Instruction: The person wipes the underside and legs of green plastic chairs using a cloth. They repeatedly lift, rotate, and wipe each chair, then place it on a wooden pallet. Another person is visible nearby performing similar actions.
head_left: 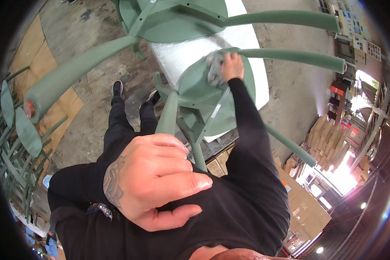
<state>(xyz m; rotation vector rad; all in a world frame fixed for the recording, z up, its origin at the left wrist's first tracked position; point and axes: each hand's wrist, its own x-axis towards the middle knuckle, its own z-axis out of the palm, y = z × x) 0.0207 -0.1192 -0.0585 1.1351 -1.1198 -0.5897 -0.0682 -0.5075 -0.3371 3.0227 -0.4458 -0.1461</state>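
Out ahead, my right hand [232, 67] presses a crumpled grey cloth [215, 71] against the round underside of a green chair [195, 84]. The chair lies upturned on a white-covered surface [169, 60], its legs sticking out. Motion blurs the right fingers and the cloth slightly. My left hand [158, 180], tattooed at the wrist, is raised close to the camera with its back showing. Its fingers curl loosely and the thumb stands apart; nothing shows in the gap. One chair leg [168, 112] passes behind this hand, and whether they touch is hidden.
A second upturned green chair [182, 26] lies just beyond, one thick leg [78, 76] reaching left. More green chairs [28, 134] stand at the left near cardboard sheets [67, 104] on the concrete floor. Cardboard boxes [310, 208] are stacked at the right.
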